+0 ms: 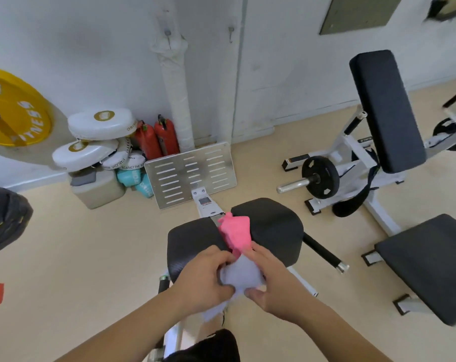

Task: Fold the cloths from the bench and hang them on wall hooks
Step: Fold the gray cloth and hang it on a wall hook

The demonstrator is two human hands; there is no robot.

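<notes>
A pale lavender cloth [241, 274] is held above the near end of the black padded bench [273, 226]. My left hand [203, 276] grips its left side and my right hand [272, 279] grips its right side, thumbs pinching the fabric. A tail of the cloth hangs down below my hands. A pink cloth [236, 233] lies crumpled in the gap between the bench's two pads, just beyond my fingers. Two small wall hooks, a left hook [167, 32] and a right hook [231, 35], sit high on the white wall ahead.
A slotted metal footplate [190, 173] stands beyond the bench. White pads, red extinguishers and teal items pile at the wall on the left [104, 142]. A wrapped white pipe [177, 95] runs down the wall. Another weight machine [386, 113] and a black pad [430, 265] stand on the right.
</notes>
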